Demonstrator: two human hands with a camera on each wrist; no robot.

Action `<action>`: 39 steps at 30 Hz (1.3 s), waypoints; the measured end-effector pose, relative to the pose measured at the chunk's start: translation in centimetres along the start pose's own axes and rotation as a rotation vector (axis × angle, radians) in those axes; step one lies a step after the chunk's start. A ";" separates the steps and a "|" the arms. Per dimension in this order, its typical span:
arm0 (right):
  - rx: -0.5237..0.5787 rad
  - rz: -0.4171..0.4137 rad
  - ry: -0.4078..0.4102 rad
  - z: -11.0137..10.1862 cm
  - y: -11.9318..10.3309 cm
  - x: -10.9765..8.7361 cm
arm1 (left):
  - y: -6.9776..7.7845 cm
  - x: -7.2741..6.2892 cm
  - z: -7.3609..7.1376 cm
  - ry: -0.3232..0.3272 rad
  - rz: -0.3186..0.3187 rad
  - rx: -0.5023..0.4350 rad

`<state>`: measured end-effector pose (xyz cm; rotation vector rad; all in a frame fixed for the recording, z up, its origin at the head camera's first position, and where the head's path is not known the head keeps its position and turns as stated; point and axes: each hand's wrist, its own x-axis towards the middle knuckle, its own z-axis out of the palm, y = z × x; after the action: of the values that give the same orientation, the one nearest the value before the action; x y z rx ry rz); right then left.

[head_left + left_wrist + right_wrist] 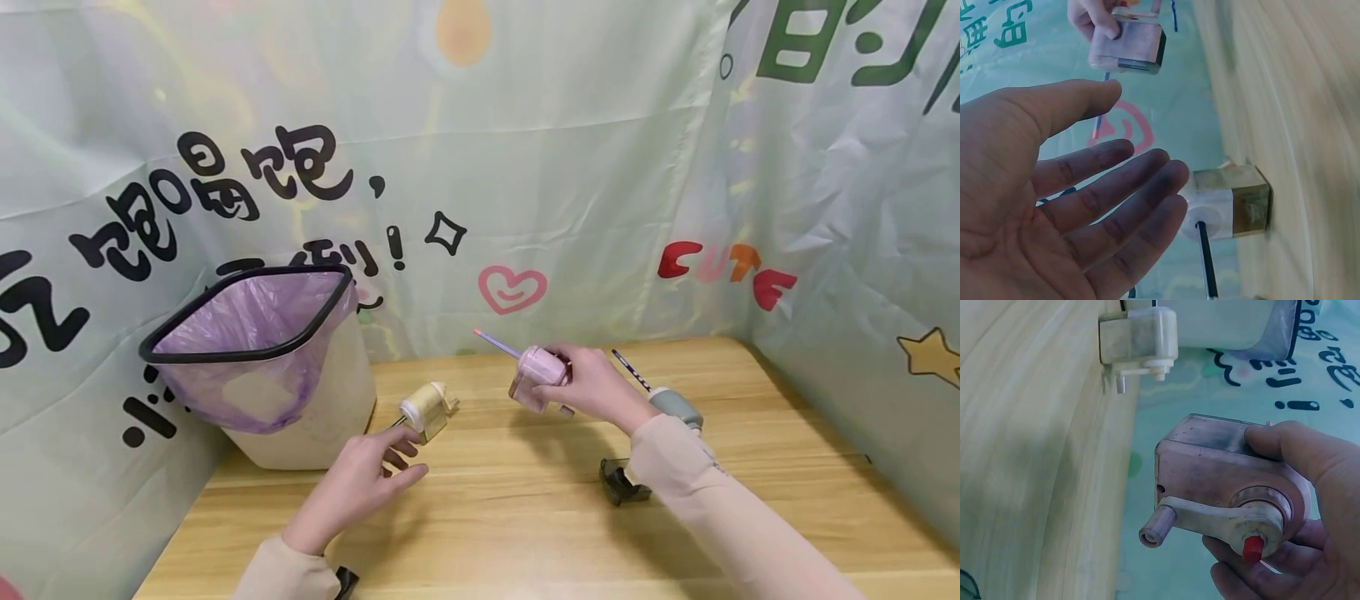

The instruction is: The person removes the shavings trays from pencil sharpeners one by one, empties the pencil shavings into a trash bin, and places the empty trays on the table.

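My right hand [596, 387] grips a pink crank pencil sharpener [543, 367] above the table, thumb on one side and fingers on the other. A purple pencil [498, 343] sticks out of its front. In the right wrist view, the sharpener's crank handle [1210, 519] and a red knob [1252, 548] face the camera. My left hand [367, 479] is spread with nothing in it. Just beyond its fingers stands a yellow crank pencil sharpener [424, 410] on the table, a dark pencil [1207, 262] in its hole.
A bin [330, 425] lined with a purple bag stands at the left. Partly behind my right forearm is a grey sharpener [675, 406] holding a dark patterned pencil [632, 370]. A dark see-through piece [618, 483] lies near that sleeve. Printed cloth [585, 208] hangs behind the table.
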<state>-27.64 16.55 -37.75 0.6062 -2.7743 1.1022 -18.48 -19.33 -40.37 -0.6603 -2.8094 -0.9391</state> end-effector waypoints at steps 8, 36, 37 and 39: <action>0.020 0.001 -0.014 -0.4 -1.1 -1.7 | 0.5 0.8 0.8 0.006 0.026 -0.029; 0.119 -0.140 -0.124 -0.4 -4.0 -4.6 | 2.0 1.5 2.7 0.059 0.070 -0.201; 0.134 -0.140 -0.134 -0.4 -4.1 -4.7 | 2.1 1.5 2.9 0.059 0.073 -0.221; 0.156 -0.147 -0.152 -0.3 -4.2 -4.8 | 2.2 1.5 3.2 0.055 0.075 -0.246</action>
<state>-21.61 15.53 -36.00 0.9323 -2.7298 1.2983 -18.75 -15.31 -41.35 -0.7496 -2.6247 -1.2801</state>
